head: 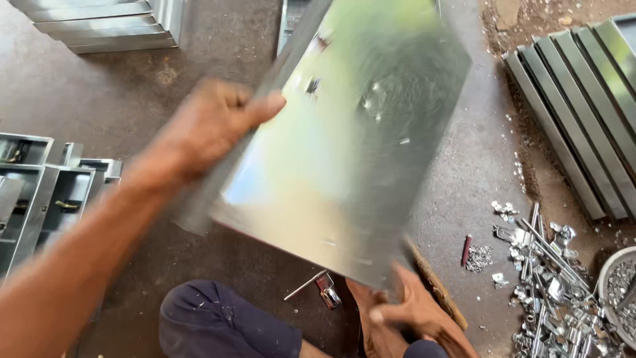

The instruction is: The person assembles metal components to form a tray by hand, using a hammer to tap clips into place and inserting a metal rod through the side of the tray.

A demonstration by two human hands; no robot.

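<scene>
A large shiny galvanised metal sheet panel (344,146) fills the middle of the view, tilted and blurred by motion. My left hand (212,126) grips its left folded edge, thumb over the face. My right hand (414,308) holds the panel's lower right corner from beneath, close to my knee. The sheet hides the floor behind it.
Folded metal boxes (40,192) lie at the left, stacked metal frames (99,23) at the top left, ribbed metal channels (583,99) at the right. A pile of screws and rods (550,278), a bowl of fasteners (619,285) and a small tool (324,288) lie on the concrete floor.
</scene>
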